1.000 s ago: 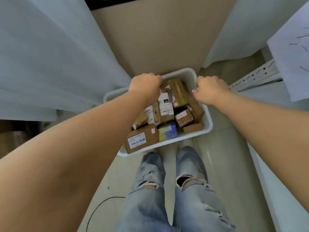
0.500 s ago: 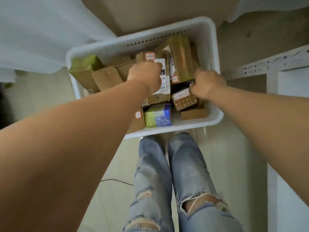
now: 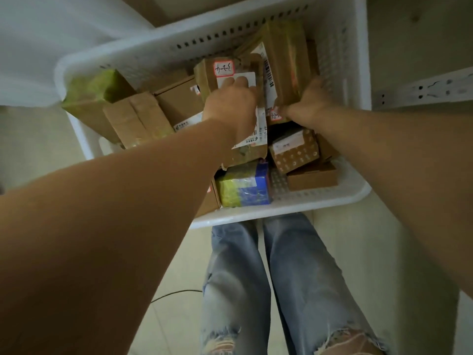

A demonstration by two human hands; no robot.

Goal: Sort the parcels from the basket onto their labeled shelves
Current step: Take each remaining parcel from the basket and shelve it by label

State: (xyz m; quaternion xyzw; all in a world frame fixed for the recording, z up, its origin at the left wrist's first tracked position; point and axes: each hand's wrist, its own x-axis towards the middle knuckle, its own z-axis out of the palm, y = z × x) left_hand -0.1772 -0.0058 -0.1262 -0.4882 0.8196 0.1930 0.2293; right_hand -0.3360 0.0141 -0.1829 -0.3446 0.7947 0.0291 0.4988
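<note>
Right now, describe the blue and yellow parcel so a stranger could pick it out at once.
Find the white basket above the person's knees. Along its near wall, below the left hand, lies the blue and yellow parcel. It alone is glossy yellow-green at one end and blue at the other; its neighbours are brown cardboard.

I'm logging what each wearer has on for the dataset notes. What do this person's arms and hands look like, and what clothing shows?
Both forearms are bare, no sleeves in view. The left hand and right hand wear no gloves; no watch, bracelet or ring shows. Below are light blue ripped denim jeans, frayed open at the knees.
</note>
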